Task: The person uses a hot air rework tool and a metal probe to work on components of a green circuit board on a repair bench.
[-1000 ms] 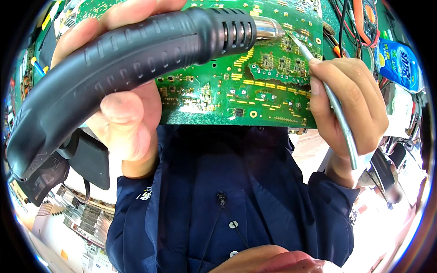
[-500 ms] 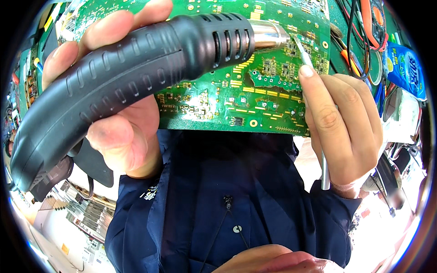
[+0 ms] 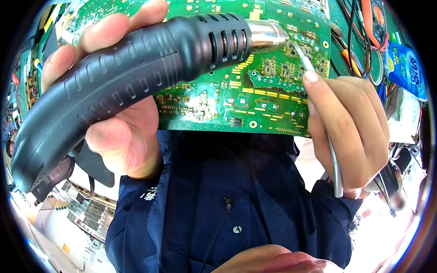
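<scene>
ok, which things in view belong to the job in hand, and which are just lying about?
In the job:
- black heat gun, in the left grip
- slim silver tool, in the right grip
- green circuit board, under both tools

Apparently just lying about (neither grip on them):
- blue packet
- orange-and-black device
</scene>
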